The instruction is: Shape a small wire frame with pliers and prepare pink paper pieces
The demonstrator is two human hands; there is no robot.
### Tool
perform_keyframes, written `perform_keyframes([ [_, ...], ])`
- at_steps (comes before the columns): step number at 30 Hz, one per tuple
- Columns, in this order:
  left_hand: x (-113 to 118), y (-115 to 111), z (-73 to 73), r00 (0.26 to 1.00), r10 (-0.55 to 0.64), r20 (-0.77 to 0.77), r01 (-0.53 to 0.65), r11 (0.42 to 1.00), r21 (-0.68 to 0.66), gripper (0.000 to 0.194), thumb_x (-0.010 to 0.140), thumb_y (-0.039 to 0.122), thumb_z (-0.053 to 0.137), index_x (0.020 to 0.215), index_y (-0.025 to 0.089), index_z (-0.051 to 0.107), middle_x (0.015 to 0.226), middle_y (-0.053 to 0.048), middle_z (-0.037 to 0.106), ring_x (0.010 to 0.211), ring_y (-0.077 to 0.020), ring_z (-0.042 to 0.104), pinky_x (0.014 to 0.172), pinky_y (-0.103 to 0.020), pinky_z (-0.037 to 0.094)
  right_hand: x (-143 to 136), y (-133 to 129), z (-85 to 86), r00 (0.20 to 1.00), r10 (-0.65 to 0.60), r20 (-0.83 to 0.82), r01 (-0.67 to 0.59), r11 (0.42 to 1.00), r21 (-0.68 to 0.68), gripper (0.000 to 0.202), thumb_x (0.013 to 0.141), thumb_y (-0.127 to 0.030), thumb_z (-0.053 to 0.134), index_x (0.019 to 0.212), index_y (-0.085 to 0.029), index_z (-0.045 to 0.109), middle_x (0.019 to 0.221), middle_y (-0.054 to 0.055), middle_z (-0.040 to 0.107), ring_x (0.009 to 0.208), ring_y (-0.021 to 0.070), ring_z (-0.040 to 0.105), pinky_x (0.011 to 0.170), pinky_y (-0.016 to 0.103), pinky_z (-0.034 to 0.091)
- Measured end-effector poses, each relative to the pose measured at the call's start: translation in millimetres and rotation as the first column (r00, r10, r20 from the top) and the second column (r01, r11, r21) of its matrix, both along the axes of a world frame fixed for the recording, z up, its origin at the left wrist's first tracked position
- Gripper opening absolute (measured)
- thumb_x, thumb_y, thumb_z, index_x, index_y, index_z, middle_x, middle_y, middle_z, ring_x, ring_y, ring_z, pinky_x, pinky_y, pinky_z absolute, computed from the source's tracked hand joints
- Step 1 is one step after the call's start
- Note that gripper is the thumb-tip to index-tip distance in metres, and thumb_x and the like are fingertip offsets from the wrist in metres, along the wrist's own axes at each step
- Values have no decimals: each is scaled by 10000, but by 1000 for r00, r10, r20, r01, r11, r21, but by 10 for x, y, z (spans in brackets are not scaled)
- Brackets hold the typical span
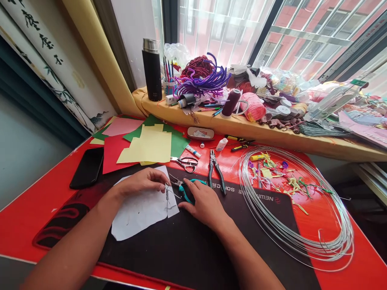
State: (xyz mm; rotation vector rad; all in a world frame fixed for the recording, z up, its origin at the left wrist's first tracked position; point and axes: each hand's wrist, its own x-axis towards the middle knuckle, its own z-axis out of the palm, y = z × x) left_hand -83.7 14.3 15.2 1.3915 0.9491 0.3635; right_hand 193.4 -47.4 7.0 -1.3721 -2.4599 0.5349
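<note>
My left hand [148, 182] pinches the top of a small twisted wire piece [167, 195] between thumb and fingers. The coiled stem hangs over a sheet of white paper [136, 213], with loose wire ends splaying at its bottom. To its right, my right hand [201, 199] is on a pair of teal-handled pliers [187, 194], with a handle between thumb and fingers. The pliers' jaws [175, 179] point left toward the wire piece. How firmly the right fingers grip is partly hidden by the hand.
Black-handled pliers [215, 171] and scissors [186, 162] lie beyond the hands. A large wire coil [246, 189] is at the right, around colored scraps. Colored paper [148, 147] and a phone [87, 168] are at the left. A thermos [152, 72] and yarn [196, 68] crowd the sill.
</note>
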Motion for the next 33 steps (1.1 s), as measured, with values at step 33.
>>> perform_keyframes([
  [33, 301, -167, -245, 971, 204, -124, -135, 898, 420, 333, 872, 450, 663, 1109, 236, 760, 1025, -86, 766, 920, -263, 680, 815, -367, 527, 114, 109, -141, 945, -328, -6, 328, 942, 71, 528, 992, -456, 594, 1454, -204, 557, 1005, 72, 771, 846, 238, 712, 729, 304, 487],
])
